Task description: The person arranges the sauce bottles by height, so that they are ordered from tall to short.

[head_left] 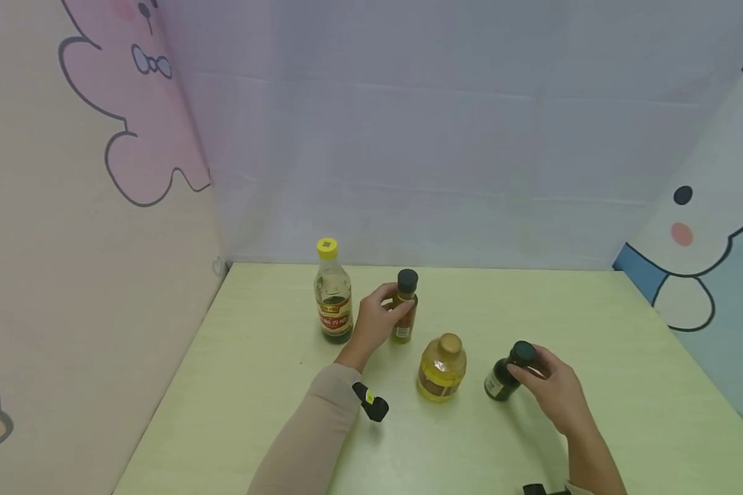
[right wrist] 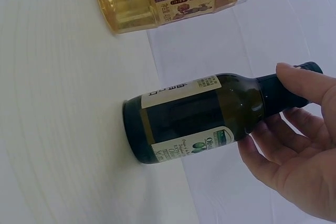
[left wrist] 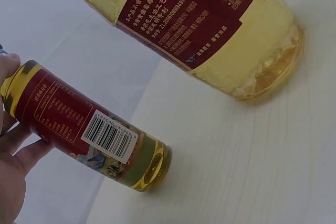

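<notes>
My left hand [head_left: 376,317] grips a small oil bottle [head_left: 404,322] by its neck, just under the black cap. Its red label and barcode face the left wrist camera. On the right, my right hand [head_left: 554,388] pinches the neck of a dark green olive oil bottle [head_left: 501,380], thumb on one side and fingers on the other. That bottle [right wrist: 184,119] carries a pale label with green olives. Between the two hands stands a wider bottle of yellow oil [head_left: 441,371] with a gold cap and a dark red label [left wrist: 194,14].
A soy-sauce-style bottle [head_left: 333,302] with a yellow cap and dark liquid stands left of my left hand. All the bottles are on a pale table [head_left: 254,385]. A light curtain [head_left: 408,151] hangs behind its back edge, with cartoon-printed panels at both sides.
</notes>
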Demonstrator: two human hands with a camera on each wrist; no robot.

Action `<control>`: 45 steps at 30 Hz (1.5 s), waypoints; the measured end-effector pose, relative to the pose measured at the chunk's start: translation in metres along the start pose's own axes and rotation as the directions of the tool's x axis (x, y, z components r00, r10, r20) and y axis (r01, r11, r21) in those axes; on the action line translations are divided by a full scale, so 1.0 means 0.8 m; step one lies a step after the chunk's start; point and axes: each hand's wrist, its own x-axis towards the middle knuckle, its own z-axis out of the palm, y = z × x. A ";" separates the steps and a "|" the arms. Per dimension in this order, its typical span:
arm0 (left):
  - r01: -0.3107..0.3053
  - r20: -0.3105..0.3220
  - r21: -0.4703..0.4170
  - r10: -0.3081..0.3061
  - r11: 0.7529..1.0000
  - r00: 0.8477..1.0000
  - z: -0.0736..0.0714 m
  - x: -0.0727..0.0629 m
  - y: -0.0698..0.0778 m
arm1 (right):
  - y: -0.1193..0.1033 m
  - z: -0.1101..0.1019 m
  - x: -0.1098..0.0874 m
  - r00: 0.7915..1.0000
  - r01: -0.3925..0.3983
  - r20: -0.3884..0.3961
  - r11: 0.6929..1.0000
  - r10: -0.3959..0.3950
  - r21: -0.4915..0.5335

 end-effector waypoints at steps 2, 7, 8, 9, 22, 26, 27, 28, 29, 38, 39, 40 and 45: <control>-0.013 -0.007 -0.007 0.013 1.000 1.000 0.000 0.000 -0.001 | 0.000 0.000 -0.001 1.000 -0.003 0.002 1.000 0.003 0.003; -0.009 -0.027 -0.009 0.009 1.000 1.000 0.005 0.009 -0.028 | 0.001 0.000 -0.001 1.000 -0.001 -0.002 1.000 0.001 0.011; -0.007 -0.031 -0.005 0.007 1.000 1.000 0.005 0.009 -0.029 | 0.001 0.000 -0.001 1.000 -0.001 -0.003 1.000 0.001 0.012; -0.005 -0.033 -0.005 0.005 1.000 0.999 0.005 0.009 -0.029 | 0.001 0.000 -0.001 1.000 0.001 -0.006 1.000 -0.001 0.011; -0.011 -0.047 -0.035 0.009 0.999 0.999 0.002 0.012 -0.033 | -0.001 0.001 -0.002 1.000 -0.001 -0.008 1.000 0.001 0.019; 0.002 -0.036 -0.048 -0.004 0.999 0.999 0.002 0.013 -0.036 | 0.000 0.001 -0.002 1.000 -0.002 -0.009 1.000 0.002 0.014; 0.007 -0.030 -0.046 -0.008 0.999 1.000 0.002 0.013 -0.036 | 0.000 0.001 -0.002 1.000 -0.002 -0.009 1.000 0.002 0.014; 0.010 -0.024 -0.045 -0.011 0.999 1.000 0.002 0.013 -0.037 | 0.000 0.001 -0.002 1.000 -0.002 -0.009 1.000 0.002 0.013; 0.013 -0.018 -0.044 -0.014 0.999 1.000 0.003 0.014 -0.037 | 0.001 0.001 -0.002 1.000 -0.002 -0.010 1.000 0.002 0.013; 0.035 -0.004 -0.027 -0.035 0.999 0.999 0.002 0.015 -0.038 | 0.000 0.002 -0.002 1.000 0.007 -0.016 1.000 -0.007 0.018; 0.042 0.000 -0.029 -0.042 0.999 0.999 0.002 0.016 -0.038 | 0.000 0.002 -0.002 1.000 0.009 -0.017 1.000 -0.009 0.019; 0.048 0.002 -0.028 -0.048 0.998 0.999 0.002 0.016 -0.038 | 0.000 0.002 -0.002 1.000 0.011 -0.019 1.000 -0.011 0.019; 0.082 0.004 -0.027 -0.082 0.996 0.997 0.001 0.017 -0.037 | 0.001 0.003 -0.001 1.000 0.013 -0.021 1.000 -0.013 0.028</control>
